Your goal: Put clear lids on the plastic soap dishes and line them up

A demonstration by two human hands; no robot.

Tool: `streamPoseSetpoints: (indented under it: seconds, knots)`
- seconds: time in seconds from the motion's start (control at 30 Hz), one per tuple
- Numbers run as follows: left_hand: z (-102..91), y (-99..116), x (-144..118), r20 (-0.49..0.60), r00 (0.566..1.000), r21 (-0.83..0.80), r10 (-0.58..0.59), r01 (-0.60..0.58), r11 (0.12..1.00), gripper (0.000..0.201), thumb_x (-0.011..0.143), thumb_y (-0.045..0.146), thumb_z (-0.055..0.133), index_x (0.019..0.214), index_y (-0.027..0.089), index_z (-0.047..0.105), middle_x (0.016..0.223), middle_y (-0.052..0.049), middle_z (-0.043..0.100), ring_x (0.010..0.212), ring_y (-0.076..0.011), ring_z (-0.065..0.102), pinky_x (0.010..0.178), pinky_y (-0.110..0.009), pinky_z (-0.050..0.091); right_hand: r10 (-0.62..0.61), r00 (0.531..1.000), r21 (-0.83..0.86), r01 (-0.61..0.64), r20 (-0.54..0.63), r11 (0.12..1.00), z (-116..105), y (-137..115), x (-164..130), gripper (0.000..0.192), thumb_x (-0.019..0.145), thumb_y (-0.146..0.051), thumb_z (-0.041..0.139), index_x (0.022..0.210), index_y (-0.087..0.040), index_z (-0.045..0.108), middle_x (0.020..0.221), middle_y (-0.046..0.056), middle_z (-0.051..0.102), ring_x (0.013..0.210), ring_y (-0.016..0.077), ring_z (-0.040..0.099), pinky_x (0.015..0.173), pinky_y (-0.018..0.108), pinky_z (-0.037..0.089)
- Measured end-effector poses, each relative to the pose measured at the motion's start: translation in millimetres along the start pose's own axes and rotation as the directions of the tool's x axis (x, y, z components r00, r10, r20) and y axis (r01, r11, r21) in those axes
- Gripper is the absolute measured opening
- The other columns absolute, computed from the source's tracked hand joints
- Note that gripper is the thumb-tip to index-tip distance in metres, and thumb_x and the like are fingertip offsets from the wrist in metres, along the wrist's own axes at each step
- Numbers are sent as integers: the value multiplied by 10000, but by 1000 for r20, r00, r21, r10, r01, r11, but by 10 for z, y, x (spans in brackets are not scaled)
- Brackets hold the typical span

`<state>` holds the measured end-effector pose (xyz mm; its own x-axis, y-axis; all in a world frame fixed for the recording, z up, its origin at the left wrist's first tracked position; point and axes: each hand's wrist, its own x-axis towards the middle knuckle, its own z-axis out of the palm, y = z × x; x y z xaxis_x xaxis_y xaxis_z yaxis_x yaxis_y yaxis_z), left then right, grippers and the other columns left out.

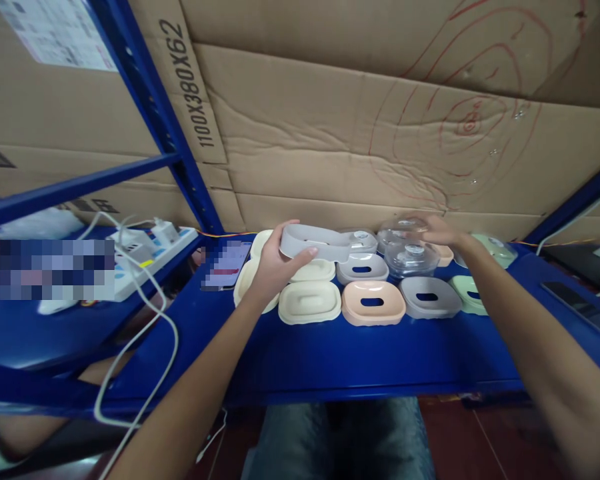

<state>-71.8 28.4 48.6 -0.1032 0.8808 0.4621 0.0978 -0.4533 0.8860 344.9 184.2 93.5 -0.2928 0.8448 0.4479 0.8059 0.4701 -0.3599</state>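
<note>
My left hand [275,263] is closed around a long grey plastic base [316,243], held tilted above the other pieces, with the thumb on its near side. At the back right, my right hand [443,231] has its fingers at the right side of a clear plastic container [397,229] and looks closed on it; the fingertips are partly hidden and blurred. Just in front stands another clear container [411,260] with a round label. Below my hands lie a cream oval piece [310,302], a peach slotted piece [373,303] and grey slotted pieces [430,297].
Green pieces [470,295] lie at the right of the blue shelf [330,363]. A phone with a lit screen [227,265] lies left, a dark phone [583,308] right. White power strips [155,250] and loose cables are further left. Cardboard [305,120] stands behind, beside a blue post [145,87].
</note>
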Motion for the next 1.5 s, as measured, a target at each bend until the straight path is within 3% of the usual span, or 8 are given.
streamPoseSetpoints:
  seconds: [0.17, 0.47, 0.6, 0.83, 1.03, 1.27, 1.5]
  knots:
    - [1, 8, 7, -10, 1000, -12, -10, 9, 1000, 776, 784, 542, 935, 1420, 212, 640, 1241, -97, 747, 1113, -264, 728, 934, -369, 612, 79, 982, 62, -91, 173, 994, -19, 125, 24, 359, 728, -163, 872, 1084, -181, 831, 1315, 225, 792, 1154, 332, 740, 1089, 535, 549]
    - [8, 24, 0, -10, 1000, -4, -16, 16, 1000, 773, 786, 534, 936, 1417, 208, 631, 1209, -91, 743, 1085, -258, 722, 939, -375, 593, 130, 962, 118, -162, 241, 980, -42, 78, 134, 362, 719, -59, 831, 1058, -183, 813, 1267, 198, 795, 1102, 287, 729, 1081, 514, 549]
    - [8, 38, -2, -14, 1000, -8, -27, 27, 1000, 779, 776, 534, 937, 1412, 205, 632, 1215, -90, 738, 1089, -256, 712, 936, -372, 585, 143, 966, 106, -169, 217, 980, -159, -67, 73, 370, 724, -180, 884, 1087, -175, 810, 1247, 201, 794, 1116, 323, 727, 1075, 537, 552]
    - [26, 86, -17, -3, 999, -25, -46, 46, 999, 778, 765, 526, 944, 1406, 212, 634, 1212, -85, 736, 1113, -262, 705, 951, -380, 593, 56, 944, 117, -99, 324, 988, -445, -318, -324, 749, 735, -585, 864, 1355, -182, 748, 1485, 174, 720, 1339, 400, 676, 1197, 528, 503]
    - [43, 81, -23, -14, 999, 5, -34, 34, 999, 760, 765, 518, 939, 1395, 214, 642, 1260, -99, 732, 1159, -279, 707, 999, -407, 586, 54, 935, 97, -94, 350, 991, -450, -196, -608, 738, 770, -575, 829, 1413, -235, 707, 1473, 157, 728, 1298, 401, 688, 1133, 522, 549]
    - [48, 78, -21, -16, 998, -4, -56, 56, 998, 778, 758, 533, 940, 1398, 210, 637, 1254, -101, 734, 1156, -279, 708, 997, -412, 596, 48, 921, 89, -89, 387, 992, -392, -79, -696, 744, 759, -611, 832, 1432, -328, 689, 1477, 78, 720, 1302, 422, 710, 1114, 600, 602]
    - [40, 36, -18, -5, 997, -41, -77, 76, 996, 783, 764, 545, 946, 1405, 216, 641, 1258, -97, 728, 1169, -281, 705, 1016, -419, 594, 50, 930, 94, -91, 365, 991, -389, -106, -696, 806, 740, -620, 866, 1439, -276, 660, 1502, 119, 705, 1369, 445, 675, 1183, 633, 554]
